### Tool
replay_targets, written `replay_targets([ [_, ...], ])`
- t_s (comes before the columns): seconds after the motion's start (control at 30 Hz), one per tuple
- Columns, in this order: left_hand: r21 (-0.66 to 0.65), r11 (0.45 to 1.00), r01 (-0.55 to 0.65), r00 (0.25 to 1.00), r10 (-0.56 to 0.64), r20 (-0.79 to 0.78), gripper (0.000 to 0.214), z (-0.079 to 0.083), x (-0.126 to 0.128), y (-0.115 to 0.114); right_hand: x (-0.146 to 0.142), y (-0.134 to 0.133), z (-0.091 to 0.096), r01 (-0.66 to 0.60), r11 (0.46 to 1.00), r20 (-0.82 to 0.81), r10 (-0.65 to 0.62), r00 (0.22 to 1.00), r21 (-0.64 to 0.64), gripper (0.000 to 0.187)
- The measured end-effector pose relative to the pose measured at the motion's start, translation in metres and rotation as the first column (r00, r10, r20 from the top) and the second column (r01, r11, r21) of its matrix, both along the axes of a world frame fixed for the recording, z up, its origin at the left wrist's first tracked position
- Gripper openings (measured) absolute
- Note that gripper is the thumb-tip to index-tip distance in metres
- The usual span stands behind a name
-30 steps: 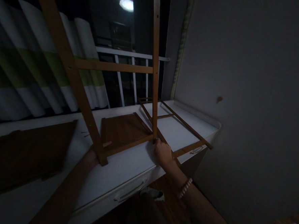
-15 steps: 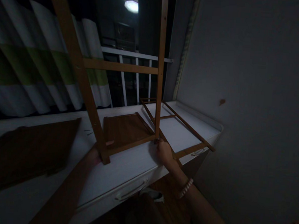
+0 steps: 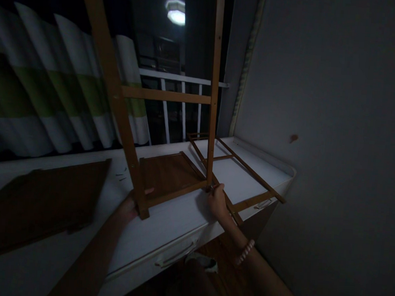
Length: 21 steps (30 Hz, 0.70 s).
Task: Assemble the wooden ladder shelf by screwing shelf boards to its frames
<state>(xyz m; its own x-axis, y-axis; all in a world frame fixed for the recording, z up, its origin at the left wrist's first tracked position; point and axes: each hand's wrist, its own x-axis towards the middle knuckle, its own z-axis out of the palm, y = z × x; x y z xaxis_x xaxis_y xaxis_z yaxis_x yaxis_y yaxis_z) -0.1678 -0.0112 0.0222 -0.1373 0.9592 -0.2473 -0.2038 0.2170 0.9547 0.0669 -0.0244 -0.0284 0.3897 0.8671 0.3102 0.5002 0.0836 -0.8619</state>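
A brown wooden frame point(image 3: 167, 95) with two long posts and crossbars stands upright on the white countertop, its top out of view. My left hand point(image 3: 129, 207) wraps around the lower left post, fingers showing past its inner side. My right hand point(image 3: 218, 203) is closed at the foot of the right post, fingertips pinched against it. Whatever small thing they may hold is too dark to make out. A brown wooden panel point(image 3: 169, 172) lies behind the frame's bottom bar, between the posts. A few small screws point(image 3: 120, 176) lie left of the frame.
A second wooden frame point(image 3: 252, 201) lies flat on the right of the white counter point(image 3: 166, 228). Another brown panel point(image 3: 47, 197) rests at the left. Behind are a curtain point(image 3: 87, 87) and white window bars point(image 3: 175, 76); a wall point(image 3: 335, 129) bounds the right.
The view has shifted slightly, so everything sits a little lower and further right. Both hands keep their places at the posts' lower ends; the right wrist has barely turned.
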Motion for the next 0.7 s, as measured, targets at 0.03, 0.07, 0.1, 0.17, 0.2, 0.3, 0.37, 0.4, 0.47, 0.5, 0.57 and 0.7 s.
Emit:
replay_targets([
  [0.03,-0.012,1.0,-0.004,1.0,0.005,0.012,0.017,0.001,0.001,-0.001,0.0,-0.002,0.001,-0.005,1.0,0.071,0.006,0.997,-0.016,0.027],
  [0.07,-0.03,1.0,-0.009,1.0,0.01,0.023,0.016,0.002,0.001,-0.002,0.0,-0.003,0.001,-0.01,0.999,0.133,0.014,0.991,-0.034,0.03],
  [0.1,-0.046,0.999,-0.009,0.999,0.011,0.036,0.015,0.002,0.002,-0.002,0.0,-0.004,0.002,-0.015,0.999,0.183,0.023,0.983,-0.047,0.033],
  [0.17,-0.048,0.999,-0.014,0.998,0.017,0.053,0.015,0.002,0.002,-0.003,0.0,-0.006,0.002,-0.028,0.999,0.259,0.037,0.965,-0.038,0.038],
  [0.2,-0.042,0.999,-0.015,0.998,0.017,0.06,0.014,0.002,0.002,-0.002,0.0,-0.006,0.001,-0.029,0.999,0.289,0.033,0.957,-0.016,0.04],
  [0.3,-0.032,0.999,-0.014,0.998,0.015,0.059,0.011,0.0,0.001,-0.002,-0.003,-0.006,-0.004,0.004,0.997,0.363,-0.031,0.931,0.075,0.042],
  [0.37,-0.033,0.999,-0.021,0.999,0.023,0.047,0.008,-0.001,0.001,-0.001,-0.005,-0.007,-0.008,0.047,0.994,0.408,-0.082,0.909,0.094,0.043],
  [0.4,-0.032,0.999,-0.023,0.999,0.024,0.044,0.007,-0.002,0.0,-0.001,-0.007,-0.007,-0.009,0.066,0.994,0.429,-0.096,0.898,0.083,0.043],
  [0.47,-0.035,0.999,-0.024,0.999,0.025,0.042,0.007,-0.003,0.0,0.0,-0.008,-0.008,-0.01,0.082,0.996,0.465,-0.092,0.88,0.042,0.043],
  [0.5,-0.037,0.999,-0.023,0.999,0.025,0.042,0.008,-0.003,-0.001,0.001,-0.009,-0.009,-0.009,0.085,0.996,0.475,-0.085,0.876,0.021,0.042],
  [0.57,-0.037,0.999,-0.015,0.999,0.016,0.04,0.011,-0.005,-0.002,0.002,-0.009,-0.009,-0.006,0.102,0.995,0.472,-0.08,0.878,-0.021,0.039],
  [0.7,-0.046,0.999,-0.01,0.999,0.012,0.032,0.011,-0.009,-0.005,0.006,-0.006,-0.011,0.004,0.171,0.979,0.473,-0.1,0.876,-0.108,0.03],
])
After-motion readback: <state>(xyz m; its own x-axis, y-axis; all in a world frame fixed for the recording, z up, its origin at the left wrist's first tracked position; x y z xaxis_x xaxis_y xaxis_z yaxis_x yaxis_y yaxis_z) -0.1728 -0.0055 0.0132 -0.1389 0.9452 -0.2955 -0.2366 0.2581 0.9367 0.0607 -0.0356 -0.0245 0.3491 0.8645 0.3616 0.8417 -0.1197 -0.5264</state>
